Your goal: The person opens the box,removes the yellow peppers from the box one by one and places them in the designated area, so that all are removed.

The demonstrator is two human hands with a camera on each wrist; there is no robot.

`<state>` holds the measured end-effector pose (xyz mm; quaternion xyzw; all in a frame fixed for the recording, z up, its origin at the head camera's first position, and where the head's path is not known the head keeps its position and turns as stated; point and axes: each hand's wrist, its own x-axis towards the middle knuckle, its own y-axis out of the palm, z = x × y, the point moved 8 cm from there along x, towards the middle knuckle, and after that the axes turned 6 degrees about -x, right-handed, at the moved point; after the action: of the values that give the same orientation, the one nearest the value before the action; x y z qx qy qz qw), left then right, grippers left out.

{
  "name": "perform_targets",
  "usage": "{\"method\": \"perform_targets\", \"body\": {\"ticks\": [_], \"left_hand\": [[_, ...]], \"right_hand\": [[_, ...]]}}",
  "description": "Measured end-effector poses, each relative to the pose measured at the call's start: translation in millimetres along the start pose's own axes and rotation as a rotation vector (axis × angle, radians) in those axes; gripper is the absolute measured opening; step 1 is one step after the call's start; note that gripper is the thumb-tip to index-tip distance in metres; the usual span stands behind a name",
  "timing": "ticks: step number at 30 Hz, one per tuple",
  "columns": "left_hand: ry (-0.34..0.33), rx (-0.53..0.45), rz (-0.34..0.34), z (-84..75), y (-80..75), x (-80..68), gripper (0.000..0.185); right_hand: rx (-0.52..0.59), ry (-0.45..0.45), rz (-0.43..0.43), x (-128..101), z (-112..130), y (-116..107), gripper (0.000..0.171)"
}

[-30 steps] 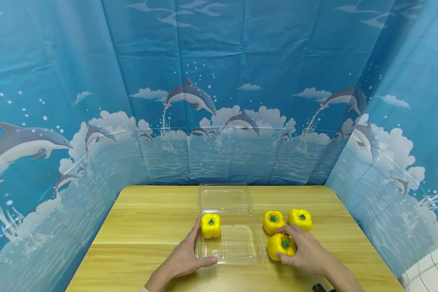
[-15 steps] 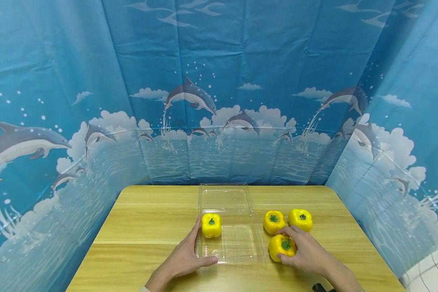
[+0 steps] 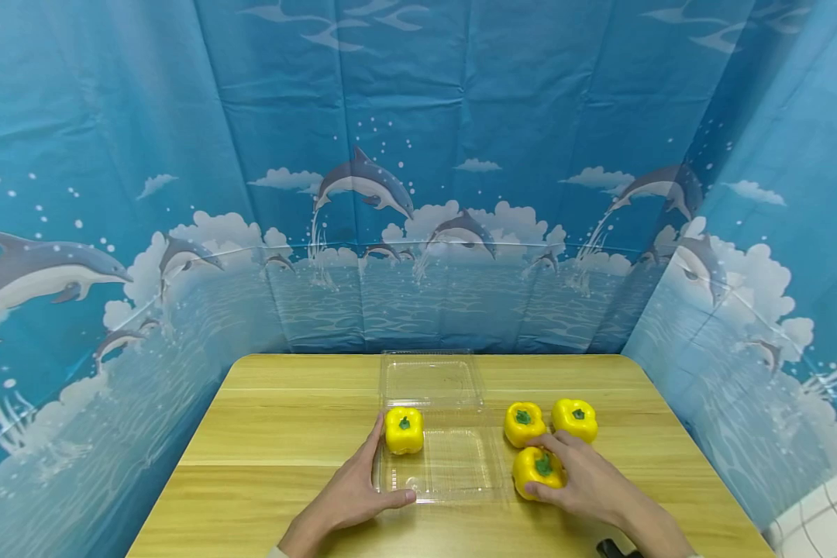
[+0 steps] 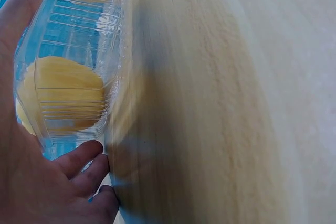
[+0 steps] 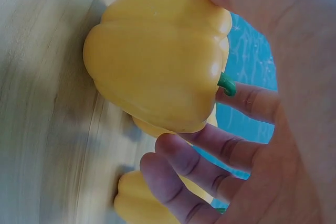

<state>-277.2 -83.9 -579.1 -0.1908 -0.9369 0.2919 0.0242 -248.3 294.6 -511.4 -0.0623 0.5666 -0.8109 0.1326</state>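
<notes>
My right hand (image 3: 584,478) holds a yellow bell pepper (image 3: 527,474) between thumb and fingers, beside the clear plastic container. The right wrist view shows this pepper (image 5: 157,59) close up, its green stem toward the palm and some fingertips hidden behind it. My left hand (image 3: 352,488) holds the left side of the clear container (image 3: 463,465), thumb along the near edge and fingers by the far left. Inside the container's left part sits another yellow bell pepper (image 3: 404,438); its side shows through the ribbed wall in the left wrist view.
Two more yellow bell peppers, one nearer the container (image 3: 519,430) and one to its right (image 3: 573,426), stand behind my right hand. The container's lid (image 3: 428,380) lies open toward the table's far edge. A dolphin-print curtain (image 3: 418,294) surrounds the wooden table (image 3: 272,434).
The bell pepper in my right hand has shifted slightly to the right and tilted a little within the grip. My left hand and the container stay in place.
</notes>
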Motion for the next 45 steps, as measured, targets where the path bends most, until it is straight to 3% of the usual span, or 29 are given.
{"method": "perform_targets", "body": {"ticks": [8, 45], "left_hand": [[0.007, 0.002, -0.005, 0.0, -0.5, -2.9, 0.145], [0.027, 0.001, 0.003, -1.9, -4.0, 0.7, 0.145]], "right_hand": [[-0.006, 0.014, -0.002, -2.8, -0.3, 1.6, 0.076], [0.028, -0.091, 0.009, -6.9, -0.1, -11.6, 0.068]]}}
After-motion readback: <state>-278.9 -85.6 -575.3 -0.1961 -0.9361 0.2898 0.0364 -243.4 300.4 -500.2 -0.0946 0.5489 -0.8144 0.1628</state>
